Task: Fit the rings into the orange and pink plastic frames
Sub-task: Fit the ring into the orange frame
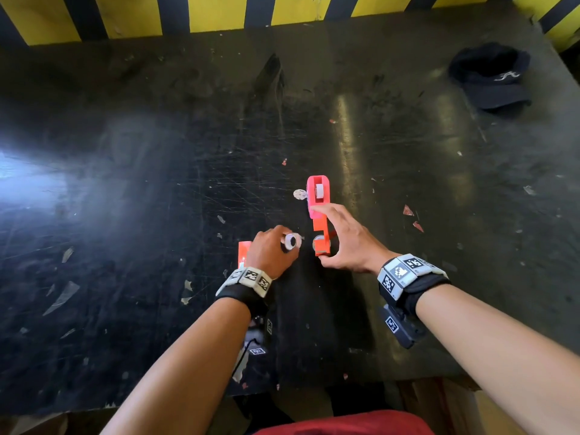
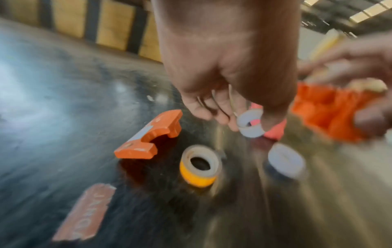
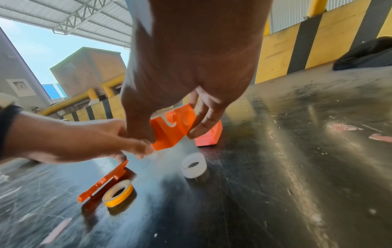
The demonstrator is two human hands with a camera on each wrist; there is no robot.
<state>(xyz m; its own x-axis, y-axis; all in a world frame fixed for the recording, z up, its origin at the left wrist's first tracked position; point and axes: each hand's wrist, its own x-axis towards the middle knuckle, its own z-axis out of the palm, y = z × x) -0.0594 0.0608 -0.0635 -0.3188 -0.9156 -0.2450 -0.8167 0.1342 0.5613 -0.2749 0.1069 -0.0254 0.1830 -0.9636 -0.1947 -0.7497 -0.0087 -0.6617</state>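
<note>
My left hand (image 1: 290, 246) pinches a white ring (image 1: 292, 241) just above the black table; the left wrist view shows that ring (image 2: 252, 132) between thumb and fingers. Close to its right, my right hand (image 1: 329, 238) grips an orange frame (image 1: 320, 235), held tilted off the table between thumb and fingers (image 3: 180, 120). Behind it stands a pink frame (image 1: 318, 193) with a white ring (image 1: 320, 191) seated in it. A second orange frame (image 2: 148, 135) lies flat under my left hand. A yellow ring (image 3: 117, 195) and a loose white ring (image 3: 194, 165) lie on the table.
A black cap (image 1: 492, 76) lies at the table's back right. A small round disc (image 1: 300, 194) sits left of the pink frame. Red tape scraps (image 1: 408, 211) dot the scratched table (image 1: 157, 183). A yellow and black striped wall (image 1: 213, 11) runs along the far edge.
</note>
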